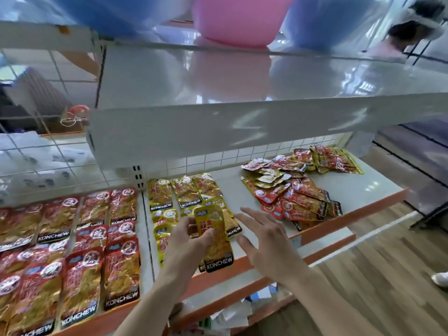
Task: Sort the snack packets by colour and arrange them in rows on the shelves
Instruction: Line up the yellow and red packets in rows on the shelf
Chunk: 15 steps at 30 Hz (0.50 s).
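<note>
My left hand (188,238) pinches a yellow snack packet (218,243) above the front of the white shelf (351,187). Under and behind it lie yellow packets in rows (184,192). My right hand (264,238) hovers just right of the held packet with fingers spread and holds nothing. Red packets in rows (72,238) cover the shelf section to the left. An unsorted heap of red and yellow packets (295,187) lies at the right of the same shelf.
An upper white shelf (242,127) overhangs the packets, with pink and blue plastic tubs (232,23) above it. The shelf's orange front edge (363,209) runs along the right. Wooden floor (375,275) lies beyond, with a white shoe (440,278) at the edge.
</note>
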Each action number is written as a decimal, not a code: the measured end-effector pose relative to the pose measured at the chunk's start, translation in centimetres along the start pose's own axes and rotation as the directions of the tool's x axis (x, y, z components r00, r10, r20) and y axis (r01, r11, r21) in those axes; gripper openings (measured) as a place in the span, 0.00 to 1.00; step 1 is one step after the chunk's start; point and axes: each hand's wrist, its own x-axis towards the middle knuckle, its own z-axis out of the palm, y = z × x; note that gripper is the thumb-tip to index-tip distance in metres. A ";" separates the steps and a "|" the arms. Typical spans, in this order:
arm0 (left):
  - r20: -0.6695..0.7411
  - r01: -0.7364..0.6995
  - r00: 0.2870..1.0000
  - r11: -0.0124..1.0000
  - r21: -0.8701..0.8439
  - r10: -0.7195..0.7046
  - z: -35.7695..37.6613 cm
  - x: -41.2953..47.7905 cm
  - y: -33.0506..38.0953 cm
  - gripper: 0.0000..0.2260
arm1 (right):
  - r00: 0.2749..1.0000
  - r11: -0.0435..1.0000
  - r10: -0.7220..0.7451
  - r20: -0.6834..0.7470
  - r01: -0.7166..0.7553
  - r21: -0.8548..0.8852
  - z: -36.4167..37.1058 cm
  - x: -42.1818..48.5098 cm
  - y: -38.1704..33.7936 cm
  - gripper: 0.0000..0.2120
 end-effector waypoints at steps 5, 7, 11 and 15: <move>-0.090 0.004 0.996 0.998 0.060 0.002 3.3 0.6 -0.6 0.09 | 0.993 0.994 -0.103 0.054 0.102 0.031 0.6 1.3 3.6 0.23; -0.141 0.009 0.990 0.994 0.108 0.006 4.6 0.8 -0.7 0.09 | 0.986 0.988 -0.152 0.069 0.150 0.037 0.7 1.8 5.3 0.23; -0.228 0.020 0.973 0.972 0.235 0.035 6.7 1.6 -1.0 0.08 | 0.971 0.973 -0.224 0.085 0.218 0.070 0.4 2.9 8.0 0.22; -0.272 0.023 0.959 0.931 0.365 0.083 7.9 2.1 -1.0 0.10 | 0.954 0.956 -0.280 0.107 0.268 0.116 0.3 3.7 9.5 0.22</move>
